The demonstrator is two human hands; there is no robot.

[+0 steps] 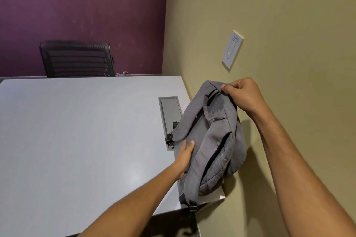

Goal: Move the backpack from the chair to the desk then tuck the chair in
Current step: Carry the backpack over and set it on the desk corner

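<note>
Now the grey backpack [213,140] rests on the desk [77,131] at its right edge, against the olive wall [279,15], its long axis running from the near corner up and away, top end raised. The right hand [242,95] pinches the top fabric shut-fisted; the left hand [185,158] lies flat against its side, fingers extended. A black chair [77,58] stands beyond the desk's far edge.

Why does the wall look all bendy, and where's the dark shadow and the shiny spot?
Head view: the wide-angle lens tilts and curves the wall and the light switch; the backpack and right hand cast a dark shadow on the wall; a soft glare patch sits on the desk near the left hand.
</note>
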